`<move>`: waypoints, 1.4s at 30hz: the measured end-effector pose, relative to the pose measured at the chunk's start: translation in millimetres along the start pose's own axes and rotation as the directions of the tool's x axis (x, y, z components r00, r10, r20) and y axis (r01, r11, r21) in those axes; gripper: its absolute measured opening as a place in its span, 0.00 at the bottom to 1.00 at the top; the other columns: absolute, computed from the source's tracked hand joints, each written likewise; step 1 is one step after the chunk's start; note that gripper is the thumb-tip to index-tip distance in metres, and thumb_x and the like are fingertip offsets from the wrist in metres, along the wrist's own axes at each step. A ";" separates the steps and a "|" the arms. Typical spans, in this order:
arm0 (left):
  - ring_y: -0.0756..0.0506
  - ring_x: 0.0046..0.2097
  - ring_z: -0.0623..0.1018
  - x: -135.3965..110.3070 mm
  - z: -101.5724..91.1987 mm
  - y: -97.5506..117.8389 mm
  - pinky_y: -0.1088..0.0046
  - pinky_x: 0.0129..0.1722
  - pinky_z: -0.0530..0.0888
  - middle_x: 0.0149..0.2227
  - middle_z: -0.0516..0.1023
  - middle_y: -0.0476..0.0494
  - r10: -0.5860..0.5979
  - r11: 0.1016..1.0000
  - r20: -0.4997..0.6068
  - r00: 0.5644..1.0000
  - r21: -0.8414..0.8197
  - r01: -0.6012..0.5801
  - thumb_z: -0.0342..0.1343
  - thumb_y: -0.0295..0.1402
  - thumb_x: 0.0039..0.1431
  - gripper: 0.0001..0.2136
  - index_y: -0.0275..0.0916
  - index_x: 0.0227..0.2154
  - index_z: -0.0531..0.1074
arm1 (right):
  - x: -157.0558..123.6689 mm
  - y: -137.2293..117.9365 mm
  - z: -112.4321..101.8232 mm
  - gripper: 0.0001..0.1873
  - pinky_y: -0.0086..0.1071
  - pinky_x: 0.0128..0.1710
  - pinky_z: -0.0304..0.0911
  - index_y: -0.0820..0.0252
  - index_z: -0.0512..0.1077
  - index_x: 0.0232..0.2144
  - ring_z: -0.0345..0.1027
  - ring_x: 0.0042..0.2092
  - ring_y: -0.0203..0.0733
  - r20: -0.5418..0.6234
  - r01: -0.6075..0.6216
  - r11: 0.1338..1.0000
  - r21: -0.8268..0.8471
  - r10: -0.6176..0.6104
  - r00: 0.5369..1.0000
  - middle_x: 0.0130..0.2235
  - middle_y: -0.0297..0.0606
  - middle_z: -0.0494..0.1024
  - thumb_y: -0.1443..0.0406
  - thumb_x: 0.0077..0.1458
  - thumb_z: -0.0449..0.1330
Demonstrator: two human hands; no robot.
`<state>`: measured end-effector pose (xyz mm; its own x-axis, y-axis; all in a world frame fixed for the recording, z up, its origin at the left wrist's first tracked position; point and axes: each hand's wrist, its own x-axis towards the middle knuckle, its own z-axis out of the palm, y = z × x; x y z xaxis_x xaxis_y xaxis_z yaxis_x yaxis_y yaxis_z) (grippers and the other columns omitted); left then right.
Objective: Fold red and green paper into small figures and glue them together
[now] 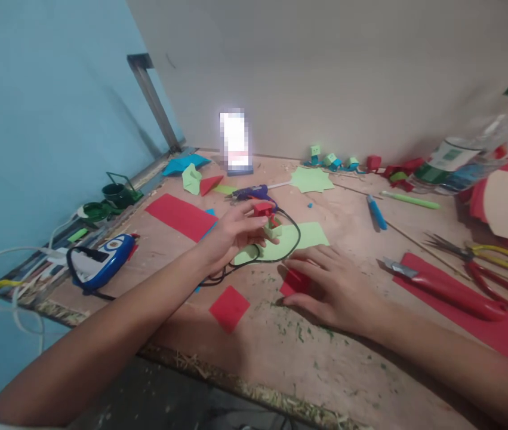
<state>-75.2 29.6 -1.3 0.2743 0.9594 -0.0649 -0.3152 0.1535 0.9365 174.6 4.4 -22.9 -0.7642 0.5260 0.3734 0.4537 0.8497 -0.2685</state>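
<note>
My left hand [238, 230] is above the middle of the board, its fingers closed round a small red folded paper piece [262, 209]. Just beyond its fingertips is a small light-green folded paper [274, 229]. My right hand [336, 283] rests on the board with its fingers apart, touching a red paper square [295, 283] that its fingers partly cover. Another red paper square [229, 309] lies between my arms. Behind both hands lie a light-green paper strip [311, 234] and a blue glue gun [258, 192], whose black cable loops past my left hand.
On the right lie a red-handled knife [450, 291], scissors [473, 254], a blue pen [376, 212] and a tilted plastic bottle [450, 158]. Small paper figures [332, 160] line the wall. A lit phone [236, 140] stands behind; a blue power strip [110, 263] is left.
</note>
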 end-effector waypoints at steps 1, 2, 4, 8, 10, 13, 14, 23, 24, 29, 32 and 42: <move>0.43 0.37 0.86 -0.8 0.2 0.1 0.71 0.33 0.76 0.48 0.81 0.38 -0.003 1.000 0.012 1.000 0.012 0.003 0.71 0.38 0.54 0.23 0.37 0.49 0.73 | -0.5 -2.5 -1.4 0.28 0.48 0.49 0.66 0.62 0.77 0.53 0.73 0.49 0.57 0.014 -0.051 0.998 -0.033 0.052 0.999 0.50 0.50 0.81 0.46 0.63 0.67; 0.43 0.38 0.86 -1.5 0.5 0.0 0.71 0.33 0.77 0.50 0.80 0.38 -0.004 1.000 0.025 1.000 0.029 0.003 0.72 0.38 0.53 0.24 0.37 0.50 0.73 | -1.6 -5.2 -2.5 0.30 0.50 0.49 0.65 0.62 0.78 0.52 0.73 0.49 0.59 0.035 -0.103 0.992 -0.072 0.105 0.994 0.49 0.50 0.81 0.44 0.61 0.67; 0.43 0.39 0.85 -2.7 2.3 -0.7 0.71 0.33 0.78 0.51 0.78 0.39 0.003 0.996 0.046 0.999 0.087 -0.007 0.74 0.37 0.51 0.26 0.38 0.51 0.72 | -4.6 -11.0 -4.2 0.29 0.53 0.49 0.64 0.63 0.79 0.51 0.71 0.49 0.61 0.082 -0.195 0.971 -0.140 0.208 0.975 0.48 0.51 0.80 0.45 0.62 0.66; 0.46 0.38 0.82 -7.1 11.2 -4.1 0.71 0.34 0.78 0.45 0.78 0.44 0.022 0.970 0.062 0.998 0.239 -0.036 0.75 0.34 0.50 0.27 0.37 0.51 0.71 | -10.4 -20.7 -8.2 0.18 0.54 0.53 0.60 0.62 0.81 0.48 0.70 0.50 0.61 0.118 -0.344 0.938 -0.034 0.346 0.931 0.49 0.51 0.81 0.54 0.66 0.65; 0.47 0.37 0.81 -11.3 18.0 -6.2 0.71 0.35 0.78 0.42 0.77 0.45 -0.001 0.955 0.084 0.996 0.295 -0.024 0.74 0.36 0.52 0.26 0.38 0.51 0.71 | -12.0 -23.4 -12.0 0.11 0.54 0.55 0.58 0.61 0.83 0.44 0.71 0.50 0.60 0.110 -0.414 0.902 0.123 0.403 0.909 0.47 0.50 0.82 0.61 0.64 0.66; 0.47 0.39 0.81 -17.1 30.8 -9.9 0.70 0.37 0.78 0.46 0.78 0.43 -0.051 0.939 0.109 0.993 0.345 0.010 0.70 0.38 0.57 0.22 0.40 0.52 0.71 | -14.1 -22.0 -20.3 0.08 0.50 0.54 0.60 0.58 0.83 0.40 0.73 0.47 0.55 0.080 -0.494 0.826 0.270 0.492 0.867 0.42 0.47 0.84 0.66 0.60 0.65; 0.46 0.41 0.81 -17.8 35.8 -11.3 0.70 0.38 0.78 0.48 0.78 0.42 -0.043 0.932 0.117 0.992 0.362 -0.002 0.70 0.37 0.58 0.21 0.41 0.52 0.71 | -15.1 -19.5 -23.8 0.09 0.49 0.52 0.62 0.57 0.83 0.42 0.74 0.46 0.54 0.061 -0.523 0.796 0.303 0.532 0.845 0.42 0.46 0.84 0.67 0.59 0.65; 0.35 0.56 0.78 -6.8 74.9 -15.1 0.51 0.57 0.76 0.55 0.78 0.35 0.314 0.457 0.249 0.916 0.806 -0.376 0.69 0.34 0.59 0.22 0.41 0.55 0.74 | -28.5 10.9 -52.0 0.21 0.39 0.42 0.76 0.62 0.78 0.49 0.78 0.37 0.42 0.114 -0.473 0.222 0.853 0.805 0.582 0.45 0.47 0.84 0.64 0.51 0.66; 0.34 0.58 0.77 -7.3 76.7 -15.0 0.50 0.59 0.74 0.56 0.78 0.35 0.377 0.352 0.316 0.871 0.821 -0.450 0.71 0.33 0.57 0.22 0.41 0.53 0.74 | -29.1 10.4 -51.3 0.17 0.39 0.43 0.76 0.62 0.79 0.44 0.79 0.37 0.43 0.148 -0.445 0.160 0.881 0.800 0.581 0.43 0.47 0.84 0.63 0.50 0.68; 0.32 0.56 0.79 -16.5 81.5 -24.7 0.48 0.55 0.77 0.56 0.78 0.32 0.438 0.119 0.451 0.778 0.828 -0.548 0.75 0.39 0.54 0.23 0.38 0.48 0.74 | -29.7 -2.6 -36.5 0.19 0.38 0.41 0.77 0.63 0.80 0.32 0.79 0.34 0.43 0.291 -0.370 -0.065 0.927 0.747 0.597 0.33 0.45 0.84 0.54 0.46 0.77; 0.33 0.53 0.80 -22.1 80.8 -32.6 0.51 0.51 0.79 0.53 0.79 0.33 0.428 0.078 0.479 0.766 0.825 -0.559 0.73 0.42 0.57 0.20 0.37 0.44 0.73 | -30.3 -13.7 -28.2 0.21 0.37 0.42 0.76 0.62 0.82 0.34 0.79 0.34 0.42 0.374 -0.312 -0.220 0.924 0.685 0.626 0.30 0.40 0.83 0.51 0.48 0.77; 0.40 0.52 0.80 -29.2 72.5 -28.4 0.62 0.52 0.78 0.50 0.80 0.38 0.400 0.181 0.482 0.780 0.793 -0.582 0.61 0.33 0.69 0.04 0.40 0.43 0.73 | -32.7 -20.9 -30.7 0.17 0.35 0.43 0.74 0.59 0.83 0.31 0.78 0.35 0.41 0.394 -0.336 -0.229 0.914 0.698 0.598 0.32 0.39 0.84 0.52 0.50 0.77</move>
<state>-8.4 -19.9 -1.0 0.5255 0.6956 0.4899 0.5033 -0.7184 0.4802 204.2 -29.4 -2.3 -0.3210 0.8934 -0.3143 -0.2661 -0.4035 -0.8754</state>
